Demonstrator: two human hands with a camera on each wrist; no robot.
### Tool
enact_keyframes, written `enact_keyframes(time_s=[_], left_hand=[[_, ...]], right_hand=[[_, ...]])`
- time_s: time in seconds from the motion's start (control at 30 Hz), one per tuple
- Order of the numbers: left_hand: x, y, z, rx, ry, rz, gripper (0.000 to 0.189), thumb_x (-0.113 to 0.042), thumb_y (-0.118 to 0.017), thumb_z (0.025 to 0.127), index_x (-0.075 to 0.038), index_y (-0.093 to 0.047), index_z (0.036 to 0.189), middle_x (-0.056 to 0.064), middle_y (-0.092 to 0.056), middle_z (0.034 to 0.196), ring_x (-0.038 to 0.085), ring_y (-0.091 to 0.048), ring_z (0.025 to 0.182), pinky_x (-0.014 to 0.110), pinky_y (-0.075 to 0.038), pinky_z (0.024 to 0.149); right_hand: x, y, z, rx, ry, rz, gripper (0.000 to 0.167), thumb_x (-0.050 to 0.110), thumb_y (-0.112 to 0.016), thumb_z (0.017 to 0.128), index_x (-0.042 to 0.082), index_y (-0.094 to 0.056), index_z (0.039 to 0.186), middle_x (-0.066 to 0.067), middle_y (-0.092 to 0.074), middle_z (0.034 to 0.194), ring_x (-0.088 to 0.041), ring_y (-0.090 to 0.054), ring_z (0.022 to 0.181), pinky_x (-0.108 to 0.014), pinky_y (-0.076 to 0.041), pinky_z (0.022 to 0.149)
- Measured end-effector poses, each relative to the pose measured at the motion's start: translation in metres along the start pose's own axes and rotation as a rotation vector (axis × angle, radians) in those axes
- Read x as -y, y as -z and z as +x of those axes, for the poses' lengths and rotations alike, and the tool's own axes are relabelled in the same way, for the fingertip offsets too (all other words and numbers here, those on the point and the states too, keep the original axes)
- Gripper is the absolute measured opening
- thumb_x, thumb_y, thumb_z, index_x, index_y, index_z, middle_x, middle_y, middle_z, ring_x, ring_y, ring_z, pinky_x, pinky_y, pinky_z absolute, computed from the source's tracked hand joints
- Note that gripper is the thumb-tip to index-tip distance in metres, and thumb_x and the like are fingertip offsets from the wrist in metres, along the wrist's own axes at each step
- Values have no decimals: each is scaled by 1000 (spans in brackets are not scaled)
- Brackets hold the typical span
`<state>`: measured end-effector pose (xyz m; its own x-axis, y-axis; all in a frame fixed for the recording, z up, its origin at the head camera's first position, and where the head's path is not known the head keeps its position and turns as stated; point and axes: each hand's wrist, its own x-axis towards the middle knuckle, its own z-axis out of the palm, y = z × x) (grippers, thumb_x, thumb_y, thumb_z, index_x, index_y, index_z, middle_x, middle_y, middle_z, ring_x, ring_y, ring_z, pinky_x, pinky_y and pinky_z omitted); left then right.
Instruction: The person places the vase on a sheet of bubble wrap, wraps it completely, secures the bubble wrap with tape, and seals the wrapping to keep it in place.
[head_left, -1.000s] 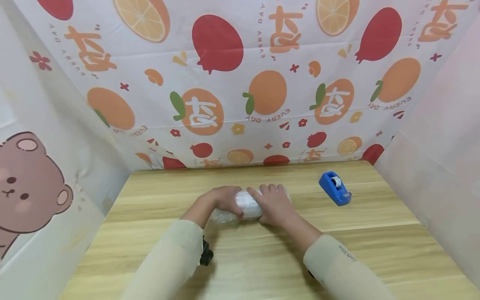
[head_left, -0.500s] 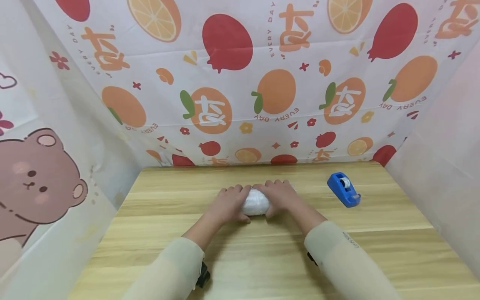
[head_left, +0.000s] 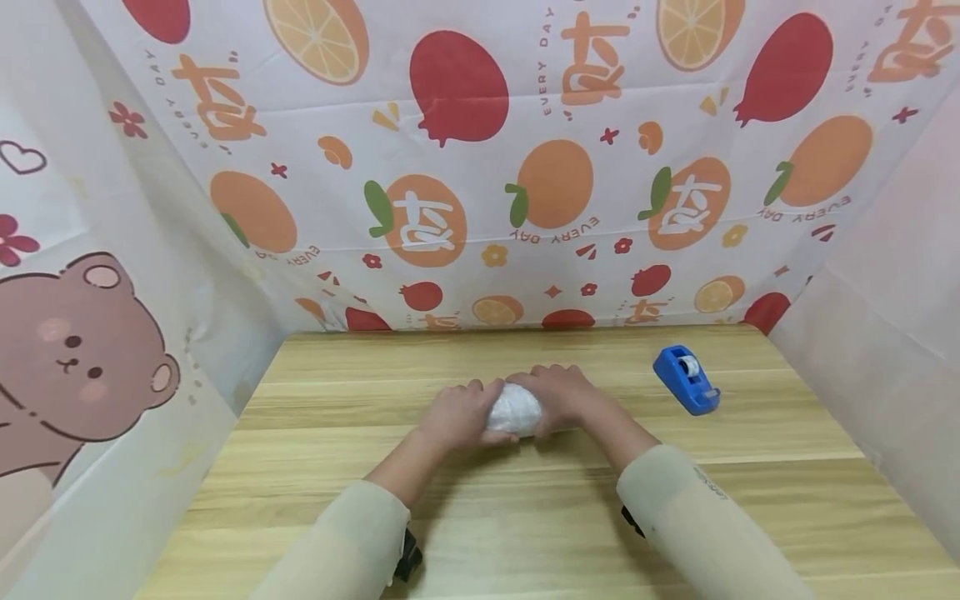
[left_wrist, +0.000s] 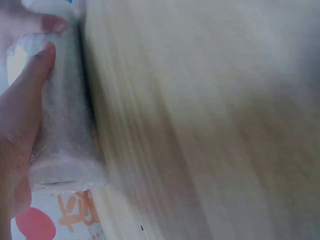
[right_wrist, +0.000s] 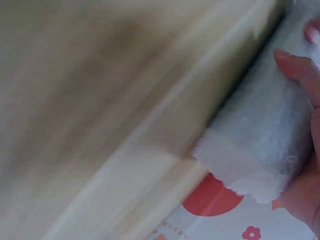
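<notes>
A bubble-wrap roll point(head_left: 514, 410) lies crosswise on the wooden table, whitish and translucent. My left hand point(head_left: 455, 417) grips its left part from above, thumb along the near side. On the right part my right hand point(head_left: 561, 397) holds it in the same way, so only the middle of the roll shows between the hands. In the left wrist view the roll point(left_wrist: 67, 117) has a flattened end and the left thumb point(left_wrist: 42, 60) presses its side. The right wrist view shows the wrap's ragged edge point(right_wrist: 245, 172) at the other end. Whether something is inside is hidden.
A blue tape dispenser point(head_left: 686, 381) with a small roll of tape stands at the table's back right. A fruit-print cloth point(head_left: 480, 183) hangs behind the table point(head_left: 517, 533), and pale cloth covers both sides.
My left hand has turned over onto the roll's top and come closer to the right hand. The roll's loose left edge has gone from sight in the head view.
</notes>
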<state>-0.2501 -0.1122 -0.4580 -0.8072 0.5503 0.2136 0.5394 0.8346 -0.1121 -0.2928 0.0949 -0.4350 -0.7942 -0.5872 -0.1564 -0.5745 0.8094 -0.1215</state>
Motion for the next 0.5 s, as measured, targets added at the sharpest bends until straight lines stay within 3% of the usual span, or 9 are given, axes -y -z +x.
enact_keyframes(time_s=[0.3,0.5], left_hand=[[9,-2,9,194,84,-168,87,-84,-48,78,-19,-50,135,2,-68,99,16,-63,82,36,-51,67],[14,1,12,232,94,-235,89,-86,-48,77,-20,-52,136,2,-69,102,16,-62,83,36,-50,71]], right_hand=[[5,-19,-8,-205,36,-163,105,59,-86,61,29,-39,149,-3,-59,127,-31,-56,115,-57,-42,98],[9,-29,-14,-320,36,-239,104,61,-85,62,26,-40,148,-6,-59,126,-33,-56,114,-57,-42,98]])
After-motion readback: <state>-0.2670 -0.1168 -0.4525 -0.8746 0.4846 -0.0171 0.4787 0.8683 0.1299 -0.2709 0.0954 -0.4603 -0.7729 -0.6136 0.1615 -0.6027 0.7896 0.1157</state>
